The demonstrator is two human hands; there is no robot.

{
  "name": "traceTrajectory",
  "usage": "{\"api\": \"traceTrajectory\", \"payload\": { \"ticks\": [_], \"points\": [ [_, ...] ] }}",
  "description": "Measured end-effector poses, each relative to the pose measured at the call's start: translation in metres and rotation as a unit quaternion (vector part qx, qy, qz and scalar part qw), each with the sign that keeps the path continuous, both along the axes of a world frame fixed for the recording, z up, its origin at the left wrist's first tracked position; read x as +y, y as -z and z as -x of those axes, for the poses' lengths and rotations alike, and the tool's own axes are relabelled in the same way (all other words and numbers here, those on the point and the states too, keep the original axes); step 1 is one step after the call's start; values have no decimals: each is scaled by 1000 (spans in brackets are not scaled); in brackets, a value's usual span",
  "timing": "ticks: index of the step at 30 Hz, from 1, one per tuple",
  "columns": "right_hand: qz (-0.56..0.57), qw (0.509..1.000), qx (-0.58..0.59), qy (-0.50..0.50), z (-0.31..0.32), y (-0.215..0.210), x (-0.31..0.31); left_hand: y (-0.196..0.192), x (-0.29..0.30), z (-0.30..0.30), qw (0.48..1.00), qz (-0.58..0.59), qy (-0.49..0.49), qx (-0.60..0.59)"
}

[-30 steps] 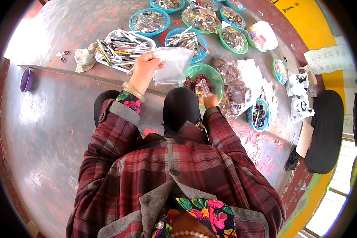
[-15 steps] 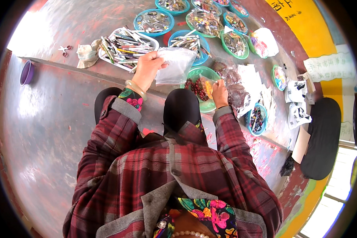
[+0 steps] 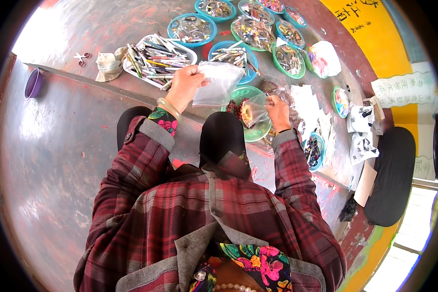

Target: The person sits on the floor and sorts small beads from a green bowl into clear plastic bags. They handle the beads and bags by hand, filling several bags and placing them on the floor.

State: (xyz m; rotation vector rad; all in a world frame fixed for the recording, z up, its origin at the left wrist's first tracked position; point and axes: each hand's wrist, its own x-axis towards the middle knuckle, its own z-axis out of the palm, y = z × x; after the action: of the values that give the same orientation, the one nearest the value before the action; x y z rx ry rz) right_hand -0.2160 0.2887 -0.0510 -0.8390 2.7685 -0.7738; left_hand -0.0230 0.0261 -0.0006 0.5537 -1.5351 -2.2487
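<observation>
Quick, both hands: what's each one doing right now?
Left hand: closed, holding a clear plastic bag.
Right hand: closed, pinching a small clear bag with yellow-orange contents.

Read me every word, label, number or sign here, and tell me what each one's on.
I won't copy wording out, but writing shows here:
Yellow wall band: large dark characters, smaller ones beside them.
Wavy-edged pale sheet: faint characters, too blurred to read surely.
White plastic bags: dark print, too blurred to read.
Clear bag in the left hand: no print visible.
</observation>
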Motion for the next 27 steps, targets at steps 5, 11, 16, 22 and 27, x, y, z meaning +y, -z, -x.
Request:
{"api": "traceTrajectory", "payload": {
  "ticks": [5,11,16,22,27],
  "points": [
    [-4,1000,26,-16,-22,-47,-10,0,-1,-3,1000,-2,15,-2],
    [79,968,44,-235,-43,-105,-30,-1,0,-3,1000,-13,0,-9],
    [60,935,-17,-349,-66,-152,-60,-7,2,-2,999,-17,-30,16],
    [52,889,-26,-455,-80,-148,-110,-2,0,2,1000,0,-24,15],
    [63,816,-245,-520,-92,-154,-127,-1,-1,2,997,58,-52,-15]
  ]
}}
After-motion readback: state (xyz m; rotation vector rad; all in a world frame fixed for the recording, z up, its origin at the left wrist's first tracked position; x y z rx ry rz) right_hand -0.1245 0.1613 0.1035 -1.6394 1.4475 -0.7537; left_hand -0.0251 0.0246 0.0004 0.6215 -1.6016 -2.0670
